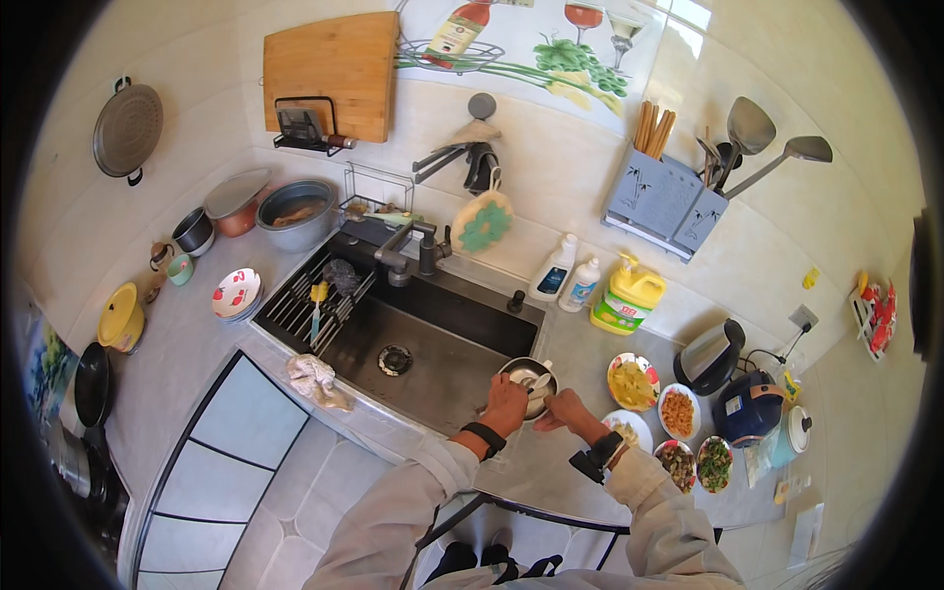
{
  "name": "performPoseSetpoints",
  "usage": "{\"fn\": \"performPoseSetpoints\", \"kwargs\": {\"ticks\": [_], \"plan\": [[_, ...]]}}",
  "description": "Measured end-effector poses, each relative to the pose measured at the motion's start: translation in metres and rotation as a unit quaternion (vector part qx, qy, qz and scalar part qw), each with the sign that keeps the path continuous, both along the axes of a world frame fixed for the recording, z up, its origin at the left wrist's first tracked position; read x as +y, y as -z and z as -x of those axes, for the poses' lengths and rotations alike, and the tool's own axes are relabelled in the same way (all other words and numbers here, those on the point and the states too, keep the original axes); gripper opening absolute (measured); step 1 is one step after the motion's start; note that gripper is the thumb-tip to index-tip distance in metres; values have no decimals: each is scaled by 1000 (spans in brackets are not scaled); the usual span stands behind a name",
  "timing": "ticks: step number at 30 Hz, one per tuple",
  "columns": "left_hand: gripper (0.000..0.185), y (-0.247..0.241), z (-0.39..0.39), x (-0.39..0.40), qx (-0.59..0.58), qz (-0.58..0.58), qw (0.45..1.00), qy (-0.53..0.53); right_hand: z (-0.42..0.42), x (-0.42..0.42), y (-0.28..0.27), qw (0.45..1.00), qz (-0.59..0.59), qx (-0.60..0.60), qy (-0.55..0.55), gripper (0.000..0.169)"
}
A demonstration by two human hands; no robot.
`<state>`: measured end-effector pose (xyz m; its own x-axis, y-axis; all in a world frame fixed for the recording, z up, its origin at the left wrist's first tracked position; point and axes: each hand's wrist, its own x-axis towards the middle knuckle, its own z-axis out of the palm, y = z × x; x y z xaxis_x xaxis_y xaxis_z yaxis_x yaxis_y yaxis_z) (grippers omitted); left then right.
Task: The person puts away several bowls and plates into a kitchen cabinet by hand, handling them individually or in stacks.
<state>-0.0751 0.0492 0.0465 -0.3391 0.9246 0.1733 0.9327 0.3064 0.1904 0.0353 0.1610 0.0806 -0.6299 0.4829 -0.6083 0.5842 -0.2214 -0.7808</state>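
Observation:
A small metal bowl (546, 371) stands at the sink's right rim, with pale contents inside. My left hand (507, 404) is over its left side, closed around the dark handle of a spoon (540, 382) whose pale bowl end lies inside. At the bowl's lower right edge is my right hand (566, 413), its fingers at the rim; whether they grip it is hard to tell. Just right of that hand, a white plate of food (627, 425) is partly hidden by my wrist.
The black sink (435, 369) lies left, its drying rack (295, 317) holding a brush. Behind stand detergent bottles (627, 299). Several food dishes (633, 381), a kettle (704, 358) and a dark blue rice cooker (746, 409) are at right. A cloth (313, 376) lies on the front edge.

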Motion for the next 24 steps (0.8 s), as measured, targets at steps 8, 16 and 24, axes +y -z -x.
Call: {"fn": "performPoseSetpoints", "kwargs": {"ticks": [8, 16, 24], "plan": [[15, -13, 33, -12, 8, -107, 990, -93, 46, 11, -2, 964, -242, 27, -107, 32], [15, -22, 66, -65, -308, -283, 884, -209, 76, -4, 8, 875, -465, 137, -22, 27], [8, 9, 56, -98, -823, -305, 430, -211, 86, -19, 12, 774, -583, 242, 48, 23]]}}
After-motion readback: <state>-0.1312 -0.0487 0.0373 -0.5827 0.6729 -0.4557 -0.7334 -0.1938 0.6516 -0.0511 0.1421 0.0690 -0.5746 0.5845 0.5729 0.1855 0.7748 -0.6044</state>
